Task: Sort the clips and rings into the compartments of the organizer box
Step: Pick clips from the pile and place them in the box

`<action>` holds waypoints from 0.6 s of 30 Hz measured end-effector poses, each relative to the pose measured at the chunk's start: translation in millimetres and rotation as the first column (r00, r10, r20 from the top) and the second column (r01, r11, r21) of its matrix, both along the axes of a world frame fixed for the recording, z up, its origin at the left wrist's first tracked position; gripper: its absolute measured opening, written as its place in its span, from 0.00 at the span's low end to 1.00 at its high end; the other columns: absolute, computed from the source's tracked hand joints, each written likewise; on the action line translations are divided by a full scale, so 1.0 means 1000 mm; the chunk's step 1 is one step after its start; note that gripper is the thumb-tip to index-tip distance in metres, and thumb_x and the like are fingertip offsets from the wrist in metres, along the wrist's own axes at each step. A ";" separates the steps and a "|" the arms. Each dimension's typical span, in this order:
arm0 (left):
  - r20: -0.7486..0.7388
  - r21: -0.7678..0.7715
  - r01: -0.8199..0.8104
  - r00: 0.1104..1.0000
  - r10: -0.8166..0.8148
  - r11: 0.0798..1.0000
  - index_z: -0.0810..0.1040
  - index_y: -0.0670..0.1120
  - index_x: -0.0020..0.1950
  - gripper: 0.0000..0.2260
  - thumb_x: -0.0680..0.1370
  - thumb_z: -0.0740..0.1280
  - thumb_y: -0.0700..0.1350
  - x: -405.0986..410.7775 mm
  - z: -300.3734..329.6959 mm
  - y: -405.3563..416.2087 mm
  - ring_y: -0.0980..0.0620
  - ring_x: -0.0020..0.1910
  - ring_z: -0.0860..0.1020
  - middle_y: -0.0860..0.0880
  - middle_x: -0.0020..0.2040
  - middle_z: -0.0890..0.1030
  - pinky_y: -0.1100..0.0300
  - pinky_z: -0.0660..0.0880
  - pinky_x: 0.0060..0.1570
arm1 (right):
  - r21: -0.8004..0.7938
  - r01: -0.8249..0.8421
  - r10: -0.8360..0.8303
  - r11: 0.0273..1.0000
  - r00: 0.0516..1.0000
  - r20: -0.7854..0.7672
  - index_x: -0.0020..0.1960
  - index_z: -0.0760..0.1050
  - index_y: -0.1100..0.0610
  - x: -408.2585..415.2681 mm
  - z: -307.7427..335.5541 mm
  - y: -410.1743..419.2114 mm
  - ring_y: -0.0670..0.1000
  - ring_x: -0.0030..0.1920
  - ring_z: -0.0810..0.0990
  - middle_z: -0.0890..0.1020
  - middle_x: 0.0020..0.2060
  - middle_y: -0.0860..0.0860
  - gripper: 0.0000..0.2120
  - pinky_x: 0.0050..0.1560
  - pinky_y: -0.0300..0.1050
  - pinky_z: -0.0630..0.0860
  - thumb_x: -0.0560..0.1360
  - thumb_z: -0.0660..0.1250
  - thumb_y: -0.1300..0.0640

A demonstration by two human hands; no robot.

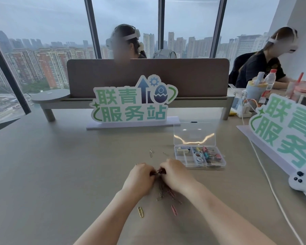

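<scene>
On the left side of the desk [42, 165] the surface was bare but for a round grey stand [50, 95] near the window. Moving in, a gold paper clip [140, 211] lay alone by the person's left forearm, and 2 or 3 pale clips [151, 152] sat further back, apart from the rest.

The left hand [140, 179] was curled knuckles-up, its fingers pressed together around a dark tangle of clips [156, 172]. The right hand [175, 174] met it from the other side, touching it, fingers pinching the same tangle. More loose clips [164, 191] were heaped on the desk just under and behind the 2 hands, with a pink clip [174, 210] lying nearest me.

Behind the hands stood a white sign with green characters [131, 103], upright on its base.

Right of the hands sat the clear organizer box [200, 157], lid [194, 133] standing open. Coloured binder clips [213, 155] filled its right compartments, pale rings [199, 156] lay in a middle one, and something white occupied the back-left one; the front-left compartments looked bare, though I could not tell for sure.

Further right, a white cable [265, 174] ran across the desk, beside a second sign [286, 131] and a white controller [300, 181].
</scene>
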State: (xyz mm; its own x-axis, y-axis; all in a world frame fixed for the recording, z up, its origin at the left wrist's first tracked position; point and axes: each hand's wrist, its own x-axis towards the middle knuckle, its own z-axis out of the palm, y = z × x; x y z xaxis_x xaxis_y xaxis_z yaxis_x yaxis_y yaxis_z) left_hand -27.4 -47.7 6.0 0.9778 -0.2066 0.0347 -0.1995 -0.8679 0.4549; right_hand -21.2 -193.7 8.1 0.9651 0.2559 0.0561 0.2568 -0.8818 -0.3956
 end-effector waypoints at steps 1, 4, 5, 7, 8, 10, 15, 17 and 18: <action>0.000 -0.029 -0.021 1.000 0.021 0.999 0.79 0.46 0.40 0.05 0.73 0.64 0.42 0.001 0.000 0.000 0.44 0.43 0.77 0.49 0.38 0.75 0.58 0.69 0.37 | 0.028 0.010 -0.010 1.000 1.000 0.002 0.46 0.78 0.60 0.000 0.000 -0.001 0.58 0.48 0.76 0.78 0.46 0.57 0.05 0.42 0.45 0.66 0.74 0.63 0.62; -0.006 -0.123 -0.067 0.998 0.066 0.990 0.83 0.47 0.43 0.06 0.72 0.66 0.41 0.005 0.000 0.000 0.46 0.43 0.79 0.48 0.39 0.82 0.57 0.76 0.41 | 0.103 0.037 -0.036 0.994 0.999 -0.009 0.46 0.80 0.60 0.001 0.003 -0.006 0.56 0.48 0.78 0.81 0.45 0.56 0.05 0.46 0.47 0.72 0.74 0.66 0.62; -0.003 -0.147 -0.076 0.997 0.076 0.986 0.84 0.47 0.45 0.07 0.72 0.67 0.41 0.005 0.000 0.000 0.47 0.44 0.80 0.48 0.41 0.83 0.58 0.76 0.44 | 0.129 0.048 -0.046 0.991 0.999 -0.014 0.47 0.81 0.59 0.001 0.004 -0.008 0.55 0.47 0.79 0.82 0.45 0.55 0.05 0.46 0.46 0.73 0.74 0.67 0.62; 0.020 -0.182 -0.088 0.995 0.094 0.979 0.84 0.46 0.49 0.08 0.74 0.67 0.40 0.007 0.000 -0.003 0.48 0.48 0.80 0.48 0.46 0.84 0.60 0.76 0.48 | 0.174 0.070 -0.070 0.982 0.998 -0.009 0.46 0.81 0.58 0.002 0.009 -0.014 0.52 0.44 0.79 0.83 0.42 0.52 0.04 0.42 0.42 0.71 0.75 0.67 0.61; 0.035 -0.202 -0.091 0.994 0.100 0.975 0.84 0.45 0.51 0.09 0.75 0.67 0.40 0.008 0.001 -0.004 0.49 0.50 0.81 0.48 0.48 0.84 0.62 0.75 0.49 | 0.192 0.080 -0.081 0.978 0.997 -0.002 0.46 0.82 0.57 0.002 0.012 -0.018 0.51 0.42 0.79 0.83 0.41 0.51 0.05 0.40 0.40 0.72 0.75 0.67 0.61; 0.054 -0.243 -0.088 0.993 0.104 0.966 0.83 0.44 0.54 0.09 0.76 0.67 0.40 0.012 0.004 -0.009 0.50 0.52 0.81 0.48 0.51 0.84 0.63 0.74 0.51 | 0.232 0.114 -0.117 0.966 0.993 -0.001 0.49 0.82 0.58 0.005 0.020 -0.027 0.50 0.38 0.80 0.84 0.42 0.52 0.06 0.42 0.42 0.76 0.76 0.67 0.62; 0.054 -0.285 -0.057 0.996 0.076 0.957 0.83 0.44 0.54 0.09 0.76 0.66 0.40 0.024 0.013 -0.026 0.49 0.49 0.81 0.47 0.50 0.84 0.59 0.77 0.51 | 0.186 0.232 -0.232 0.955 0.973 -0.021 0.44 0.81 0.62 0.022 0.032 -0.062 0.59 0.38 0.83 0.84 0.36 0.59 0.05 0.42 0.51 0.79 0.74 0.66 0.64; 0.067 -0.280 -0.034 0.996 0.055 0.959 0.83 0.44 0.54 0.09 0.77 0.65 0.40 0.030 0.018 -0.035 0.48 0.51 0.81 0.47 0.51 0.84 0.61 0.76 0.51 | 0.142 0.262 -0.259 0.955 0.965 -0.035 0.44 0.81 0.63 0.026 0.036 -0.073 0.59 0.40 0.83 0.83 0.37 0.59 0.06 0.43 0.51 0.79 0.73 0.65 0.65; 0.066 -0.281 -0.025 0.997 0.045 0.960 0.83 0.43 0.54 0.09 0.77 0.65 0.40 0.033 0.020 -0.040 0.48 0.51 0.81 0.46 0.50 0.84 0.62 0.75 0.50 | 0.115 0.272 -0.269 0.955 0.962 -0.044 0.44 0.81 0.63 0.027 0.037 -0.077 0.59 0.41 0.83 0.83 0.37 0.58 0.06 0.43 0.50 0.78 0.73 0.64 0.65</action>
State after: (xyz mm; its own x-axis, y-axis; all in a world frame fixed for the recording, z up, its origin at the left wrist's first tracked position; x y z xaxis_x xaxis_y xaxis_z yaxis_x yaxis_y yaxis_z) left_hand 5.2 -87.2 25.6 0.9772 -0.1444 0.1555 -0.2117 -0.7153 0.6659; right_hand 6.2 -270.6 45.4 0.9989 -0.0219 0.0424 0.0025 -0.8630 -0.5051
